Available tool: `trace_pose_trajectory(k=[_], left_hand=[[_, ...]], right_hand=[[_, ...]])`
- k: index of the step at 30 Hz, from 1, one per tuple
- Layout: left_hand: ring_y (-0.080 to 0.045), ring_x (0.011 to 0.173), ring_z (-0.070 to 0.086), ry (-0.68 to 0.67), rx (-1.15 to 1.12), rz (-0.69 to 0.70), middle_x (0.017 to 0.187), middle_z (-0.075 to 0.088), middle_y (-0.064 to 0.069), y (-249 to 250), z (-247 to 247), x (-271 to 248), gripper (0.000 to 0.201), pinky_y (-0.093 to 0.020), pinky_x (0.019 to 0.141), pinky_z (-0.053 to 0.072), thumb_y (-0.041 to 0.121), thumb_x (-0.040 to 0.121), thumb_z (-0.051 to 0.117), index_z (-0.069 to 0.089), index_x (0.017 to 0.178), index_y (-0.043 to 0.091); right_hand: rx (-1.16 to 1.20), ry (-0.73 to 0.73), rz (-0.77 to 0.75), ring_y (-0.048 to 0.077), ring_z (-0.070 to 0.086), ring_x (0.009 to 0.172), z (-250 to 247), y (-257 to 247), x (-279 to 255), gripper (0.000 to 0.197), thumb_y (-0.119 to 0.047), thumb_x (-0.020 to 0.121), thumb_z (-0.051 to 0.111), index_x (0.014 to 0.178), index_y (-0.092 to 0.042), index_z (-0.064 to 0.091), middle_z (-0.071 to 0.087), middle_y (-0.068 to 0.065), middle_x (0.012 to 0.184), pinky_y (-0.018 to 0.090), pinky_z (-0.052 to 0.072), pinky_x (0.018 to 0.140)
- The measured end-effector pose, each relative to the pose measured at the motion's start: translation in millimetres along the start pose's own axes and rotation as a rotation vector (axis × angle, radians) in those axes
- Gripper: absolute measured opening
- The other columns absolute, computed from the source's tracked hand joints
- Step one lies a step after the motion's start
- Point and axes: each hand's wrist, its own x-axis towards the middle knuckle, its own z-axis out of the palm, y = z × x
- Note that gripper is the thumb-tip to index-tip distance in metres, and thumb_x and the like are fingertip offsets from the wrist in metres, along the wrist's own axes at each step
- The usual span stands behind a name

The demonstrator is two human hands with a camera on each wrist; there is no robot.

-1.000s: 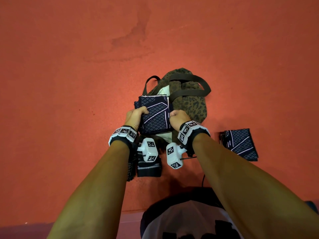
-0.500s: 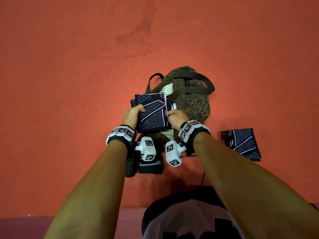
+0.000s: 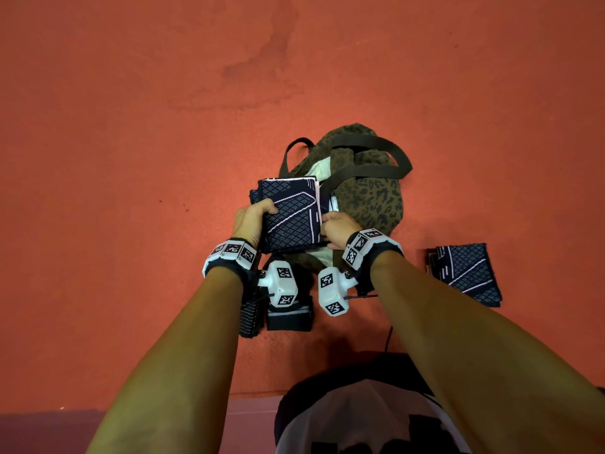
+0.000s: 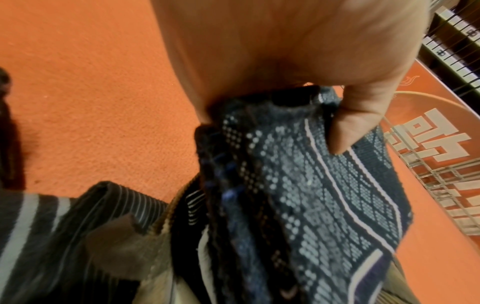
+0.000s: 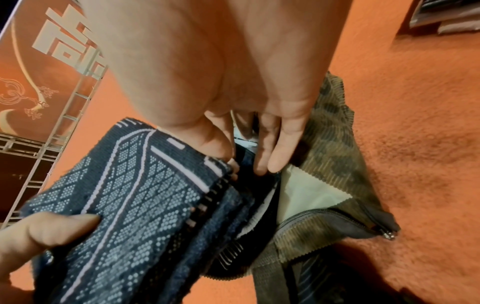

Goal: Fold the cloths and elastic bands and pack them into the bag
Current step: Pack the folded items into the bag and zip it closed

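Your left hand (image 3: pixel 250 217) grips the folded navy cloth with a white diamond weave and pale stripes (image 3: pixel 291 217) by its left edge: the thumb lies on the patterned top face and the other fingers curl underneath, clamped on the stack of layers, as the left wrist view shows (image 4: pixel 298 205). You hold that cloth over the open mouth of the olive-brown leopard-print corduroy bag with dark webbing handles (image 3: pixel 370 194), which lies on the orange-red carpeted floor (image 3: pixel 131 158) near the middle of it.

Your right hand (image 3: pixel 337 227) is at the cloth's right edge. In the right wrist view the thumb presses on the cloth's top face at that edge, while the fingers (image 5: pixel 275 148) are held together, nearly straight, pointing down between the cloth and the bag's cream lining (image 5: pixel 309 193); their tips touch the dark folded layers there. The bag's zip is undone, its metal pull (image 5: pixel 388 235) lying on the carpet.

A second folded navy patterned cloth (image 3: pixel 466 273) lies flat on the floor to your right, well apart from the bag. Just below your left wrist, near the bag's closer end, sit a folded black elastic band with a grey stripe (image 3: pixel 288 317) and a ribbed dark folded piece (image 3: pixel 249 317) beside it.
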Motion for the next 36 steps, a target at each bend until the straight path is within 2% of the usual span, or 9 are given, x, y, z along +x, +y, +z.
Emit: trace_pose_trajectory(k=[7,11,14,20,22,24,26,27,36], left_hand=[[-0.030,0.072,0.069,-0.013,0.020,-0.020,0.083,0.073,-0.012,0.7,1.7,1.5,0.041,-0.044,0.069,0.055,0.023,0.062,0.066,0.070,0.098,0.004],[-0.029,0.070,0.069,0.004,0.009,-0.029,0.082,0.073,-0.012,1.1,-0.6,0.9,0.039,-0.042,0.068,0.054,0.022,0.062,0.065,0.070,0.096,0.004],[-0.031,0.072,0.069,-0.004,0.011,-0.037,0.084,0.073,-0.013,0.7,-1.5,-0.8,0.042,-0.045,0.070,0.054,0.023,0.059,0.066,0.069,0.096,0.005],[-0.031,0.072,0.069,0.001,0.012,-0.053,0.087,0.073,-0.014,2.6,-4.0,-1.9,0.050,-0.046,0.069,0.054,0.025,0.056,0.066,0.069,0.101,0.003],[-0.030,0.070,0.069,-0.001,0.022,-0.054,0.084,0.073,-0.013,2.2,-4.3,-3.5,0.046,-0.042,0.066,0.054,0.025,0.057,0.066,0.069,0.098,0.005],[-0.030,0.070,0.069,0.004,0.028,-0.051,0.083,0.073,-0.012,1.3,-4.3,-4.6,0.043,-0.042,0.067,0.054,0.026,0.058,0.066,0.069,0.096,0.006],[-0.030,0.072,0.069,0.014,0.026,-0.042,0.083,0.074,-0.012,0.4,-3.6,-5.3,0.040,-0.045,0.071,0.054,0.025,0.060,0.066,0.070,0.095,0.006],[-0.030,0.073,0.069,0.019,0.025,-0.035,0.083,0.074,-0.013,0.1,-3.4,-5.4,0.039,-0.046,0.072,0.055,0.024,0.060,0.066,0.070,0.094,0.006],[-0.030,0.073,0.069,0.013,0.033,-0.011,0.080,0.073,-0.011,9.2,0.3,-14.7,0.039,-0.050,0.076,0.055,0.026,0.058,0.065,0.069,0.092,0.006]], right_hand=[[-0.025,-0.025,-0.002,0.027,0.064,0.101,-3.3,-1.7,7.3,0.031,-0.009,0.082,0.047,0.108,-0.016,0.062,0.067,0.007,0.109,0.045,0.052,0.095],[0.038,-0.049,-0.011,0.026,0.061,0.108,-1.1,2.4,13.3,0.063,-0.011,0.082,0.049,0.142,-0.029,0.040,0.057,-0.001,0.127,0.045,0.053,0.095],[0.119,-0.035,-0.077,0.023,0.058,0.110,-1.7,-0.2,7.5,0.075,-0.005,0.082,0.046,0.145,-0.044,0.032,0.052,-0.009,0.127,0.045,0.053,0.095],[0.107,-0.029,-0.068,0.023,0.056,0.119,-4.7,-1.2,12.4,0.060,-0.004,0.087,0.048,0.143,-0.026,0.047,0.056,0.005,0.135,0.041,0.049,0.101],[0.147,-0.004,-0.060,0.021,0.061,0.111,-5.4,-1.0,13.7,0.052,-0.003,0.086,0.051,0.135,-0.021,0.056,0.064,0.005,0.124,0.036,0.051,0.098],[0.191,0.063,-0.073,0.019,0.064,0.100,-6.1,-1.7,15.3,0.031,-0.001,0.083,0.053,0.104,-0.016,0.071,0.070,0.004,0.099,0.032,0.052,0.093],[0.234,0.145,-0.082,0.020,0.064,0.087,-8.6,-1.1,16.6,0.024,-0.003,0.081,0.056,0.072,-0.020,0.070,0.066,0.000,0.074,0.034,0.054,0.088],[0.248,0.177,-0.086,0.021,0.064,0.085,-9.9,0.3,17.3,0.024,-0.005,0.081,0.058,0.067,-0.021,0.068,0.065,-0.001,0.070,0.035,0.055,0.088],[0.241,0.279,-0.149,0.019,0.062,0.074,-25.2,17.3,15.4,0.013,-0.016,0.073,0.077,0.074,-0.023,0.066,0.067,-0.001,0.075,0.033,0.055,0.077]])
